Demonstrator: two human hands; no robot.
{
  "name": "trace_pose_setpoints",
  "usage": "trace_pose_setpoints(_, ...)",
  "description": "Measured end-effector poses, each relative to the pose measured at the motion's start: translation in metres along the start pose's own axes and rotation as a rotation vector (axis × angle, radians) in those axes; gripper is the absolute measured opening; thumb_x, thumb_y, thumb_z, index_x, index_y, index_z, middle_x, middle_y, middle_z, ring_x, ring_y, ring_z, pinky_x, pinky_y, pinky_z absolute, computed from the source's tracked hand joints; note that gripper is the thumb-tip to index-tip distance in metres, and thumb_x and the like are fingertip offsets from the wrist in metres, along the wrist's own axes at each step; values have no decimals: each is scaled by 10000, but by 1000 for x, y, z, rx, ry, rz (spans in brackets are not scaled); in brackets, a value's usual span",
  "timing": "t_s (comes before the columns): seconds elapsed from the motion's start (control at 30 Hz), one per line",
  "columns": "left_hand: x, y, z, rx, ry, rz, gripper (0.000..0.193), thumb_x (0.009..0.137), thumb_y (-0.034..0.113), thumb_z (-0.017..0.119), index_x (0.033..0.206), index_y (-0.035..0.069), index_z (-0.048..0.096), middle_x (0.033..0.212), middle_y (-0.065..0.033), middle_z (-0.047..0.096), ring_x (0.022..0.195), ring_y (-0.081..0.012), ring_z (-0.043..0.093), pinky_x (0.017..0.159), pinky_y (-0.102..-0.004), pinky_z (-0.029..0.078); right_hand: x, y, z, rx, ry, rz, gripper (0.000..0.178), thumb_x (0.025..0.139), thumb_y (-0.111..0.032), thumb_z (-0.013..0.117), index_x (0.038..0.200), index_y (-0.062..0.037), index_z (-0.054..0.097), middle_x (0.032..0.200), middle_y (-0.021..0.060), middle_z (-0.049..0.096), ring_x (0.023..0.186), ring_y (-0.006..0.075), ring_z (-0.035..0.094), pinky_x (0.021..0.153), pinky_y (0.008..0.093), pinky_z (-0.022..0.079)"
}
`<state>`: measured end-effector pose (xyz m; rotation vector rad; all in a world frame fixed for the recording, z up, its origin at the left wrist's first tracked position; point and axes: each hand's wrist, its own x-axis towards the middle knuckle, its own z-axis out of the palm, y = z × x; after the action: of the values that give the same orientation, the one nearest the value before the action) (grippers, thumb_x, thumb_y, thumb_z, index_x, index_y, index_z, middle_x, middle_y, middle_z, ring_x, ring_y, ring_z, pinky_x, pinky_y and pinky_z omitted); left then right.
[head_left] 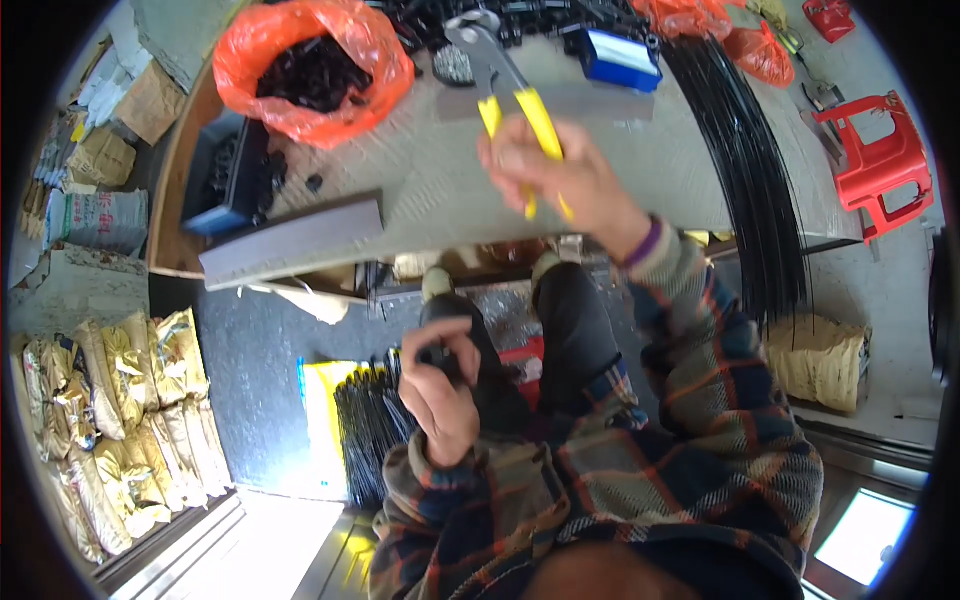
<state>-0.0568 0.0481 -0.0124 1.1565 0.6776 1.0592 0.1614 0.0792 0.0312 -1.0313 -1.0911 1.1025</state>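
My right hand (565, 172) is wrapped round the yellow handles of a pair of pliers (540, 120), raised over the worktable (430, 190). Their grey jaws point up and away from me, and the handles are spread apart. Lower and to the left, my left hand (440, 395) is held above my lap with curled fingers. Something small and dark, like a black part (438, 358), shows between thumb and fingers, too unclear to name. Beside that hand, a bundle of thin black strands (370, 425) stands next to a yellow sheet.
On the table are an orange-red bag (235, 75) of black parts, a dark bin (220, 170), a grey strip (300, 238) and a blue box (620, 62). Long black strands (740, 160) hang over the table's right edge. A red stool (880, 165) stands at right; wrapped packages (130, 430) lie at left.
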Motion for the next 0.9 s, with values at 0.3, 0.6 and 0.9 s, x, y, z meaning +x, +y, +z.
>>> trace_pose_setpoints(0.3, -26, 24, 27, 124, -141, 107, 600, 918, 532, 255, 963, -12, 504, 671, -16, 451, 569, -68, 370, 505, -214, 287, -104, -2, 72, 13, 64, -263, 179, 778, -171, 670, 763, -7, 602, 886, 107, 515, 812, 159, 478, 724, 281, 392)
trace_pose_setpoints(0.6, -58, 28, 29, 165, -132, 146, 608, 921, 527, 249, 977, -22, 506, 762, -33, 483, 632, -87, 399, 558, -218, 316, -130, -10, 78, -185, 21, -480, 134, 772, -104, 666, 822, -18, 576, 892, 86, 516, 789, 190, 517, 720, 294, 417)
trace_pose_setpoints(0.9, -68, 30, 37, 197, -120, 197, 617, 910, 558, 248, 976, -12, 474, 769, -37, 460, 621, -84, 399, 553, -214, 323, -140, -27, 74, -332, -21, -530, 147, 756, -100, 677, 825, -30, 568, 888, 75, 518, 774, 186, 519, 701, 289, 419)
